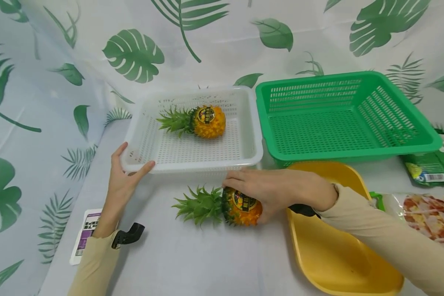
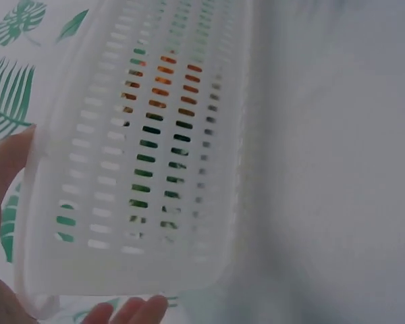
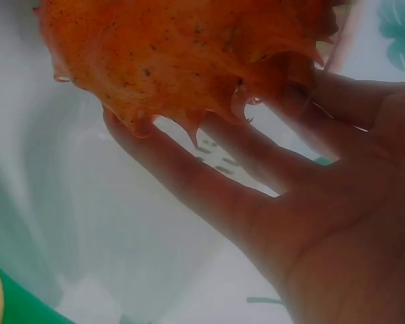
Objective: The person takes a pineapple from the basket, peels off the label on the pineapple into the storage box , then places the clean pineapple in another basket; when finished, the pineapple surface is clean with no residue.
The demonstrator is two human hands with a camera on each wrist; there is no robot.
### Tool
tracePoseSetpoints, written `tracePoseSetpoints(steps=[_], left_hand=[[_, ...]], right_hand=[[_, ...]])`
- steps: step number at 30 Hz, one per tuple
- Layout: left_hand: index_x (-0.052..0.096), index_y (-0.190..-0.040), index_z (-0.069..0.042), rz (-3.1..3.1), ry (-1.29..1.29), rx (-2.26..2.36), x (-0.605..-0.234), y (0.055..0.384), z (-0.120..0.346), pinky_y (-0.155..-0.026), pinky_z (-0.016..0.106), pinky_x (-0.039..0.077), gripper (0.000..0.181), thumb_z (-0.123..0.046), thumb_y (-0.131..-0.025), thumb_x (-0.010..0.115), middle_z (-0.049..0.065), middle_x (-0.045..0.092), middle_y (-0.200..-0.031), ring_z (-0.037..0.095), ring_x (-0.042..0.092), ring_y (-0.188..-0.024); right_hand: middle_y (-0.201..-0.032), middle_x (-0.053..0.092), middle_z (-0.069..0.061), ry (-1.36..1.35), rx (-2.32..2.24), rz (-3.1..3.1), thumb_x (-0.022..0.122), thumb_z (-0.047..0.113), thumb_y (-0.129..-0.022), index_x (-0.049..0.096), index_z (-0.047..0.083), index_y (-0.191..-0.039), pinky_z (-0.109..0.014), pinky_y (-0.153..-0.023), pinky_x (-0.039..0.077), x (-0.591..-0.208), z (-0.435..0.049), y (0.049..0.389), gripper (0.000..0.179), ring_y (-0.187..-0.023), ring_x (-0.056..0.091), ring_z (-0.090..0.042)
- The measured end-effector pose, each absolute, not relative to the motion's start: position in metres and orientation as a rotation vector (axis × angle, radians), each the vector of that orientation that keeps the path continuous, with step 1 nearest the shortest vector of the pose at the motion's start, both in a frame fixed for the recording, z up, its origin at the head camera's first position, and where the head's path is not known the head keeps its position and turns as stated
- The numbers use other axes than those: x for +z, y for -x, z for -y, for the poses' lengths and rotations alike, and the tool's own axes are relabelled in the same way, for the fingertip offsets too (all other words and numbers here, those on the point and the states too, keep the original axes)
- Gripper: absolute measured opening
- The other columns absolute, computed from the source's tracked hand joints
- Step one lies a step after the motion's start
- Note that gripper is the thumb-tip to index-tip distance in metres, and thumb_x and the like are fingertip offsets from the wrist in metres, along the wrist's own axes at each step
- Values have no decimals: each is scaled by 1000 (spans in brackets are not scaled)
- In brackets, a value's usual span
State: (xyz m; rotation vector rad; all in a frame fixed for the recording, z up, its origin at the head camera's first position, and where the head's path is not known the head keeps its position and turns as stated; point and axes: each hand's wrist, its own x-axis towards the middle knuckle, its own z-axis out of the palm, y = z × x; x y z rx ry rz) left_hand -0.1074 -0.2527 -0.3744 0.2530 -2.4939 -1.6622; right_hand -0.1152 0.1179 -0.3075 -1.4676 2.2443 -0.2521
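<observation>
Right hand [image 1: 271,190] is lying over the near pineapple [image 1: 240,206] on the desk [image 1: 192,255], fingers curling around the fruit body from above; the right wrist view is showing the fingers [image 3: 209,182] wrapping under the spiky orange skin. Pineapple is lying on its side just in front of the white basket [image 1: 144,164], green crown pointing left, dark round label with yellow edge facing up, skin orange-yellow and knobbly.

Left hand [image 1: 121,181] is gripping the near-left corner of the white basket, thumb on the front rim, fingers around the side wall; the left wrist view is showing the slotted wall [image 2: 142,169] between thumb and fingertips.

A second pineapple [image 1: 207,121] is sitting inside the white basket, same orientation, same label. Green basket [image 1: 422,139] is touching the white one on its right. Yellow tray [image 1: 340,267] is lying under the right forearm. Food packets [image 1: 429,172] are sitting at the far right; a printed card [image 1: 85,234] is lying by the left sleeve
</observation>
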Motion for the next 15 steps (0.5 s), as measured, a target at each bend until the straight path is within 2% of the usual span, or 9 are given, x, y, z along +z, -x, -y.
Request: tracePoseSetpoints(steps=[2, 5, 9, 12, 15], left_hand=[[14, -167, -13, 2569, -260, -1547, -370, 104, 255, -100, 35, 44, 101, -30, -93, 81, 19, 30, -160, 30, 42, -135], [17, -166, -6, 2652, -258, -1308, -361, 99, 254, -102, 47, 43, 104, -38, -91, 83, 25, 26, -157, 36, 40, -133], [28, -159, -1, 2593, -159, -956, -348, 90, 246, -110, 60, 37, 100, -34, -86, 89, 30, 28, -153, 45, 35, -138], [38, -150, 2, 2434, 19, -773, -337, 82, 236, -113, 62, 34, 86, -27, -87, 89, 32, 32, -150, 46, 32, -140], [46, -143, 5, 2269, 307, -753, -329, 72, 220, -114, 53, 36, 71, -35, -94, 80, 32, 40, -145, 46, 38, -136]], right_hand=[[-152, 43, -18, 1471, -266, -2246, 92, 28, -80, 37, -5, -155, -46, -111, 45, -310, -118, 116, 99, -138, 48, -32], [-151, 43, -18, 1473, -282, -2253, 93, 27, -79, 38, -6, -155, -45, -111, 46, -313, -118, 116, 99, -136, 49, -31], [-147, 45, -16, 1497, -332, -2257, 93, 26, -78, 40, -6, -153, -44, -108, 48, -316, -120, 116, 98, -131, 51, -28], [-145, 47, -15, 1509, -370, -2258, 94, 28, -78, 41, -6, -152, -43, -107, 48, -317, -121, 116, 97, -128, 52, -26], [-145, 47, -13, 1503, -388, -2257, 94, 29, -78, 41, -5, -153, -43, -108, 48, -318, -121, 116, 98, -128, 52, -25]])
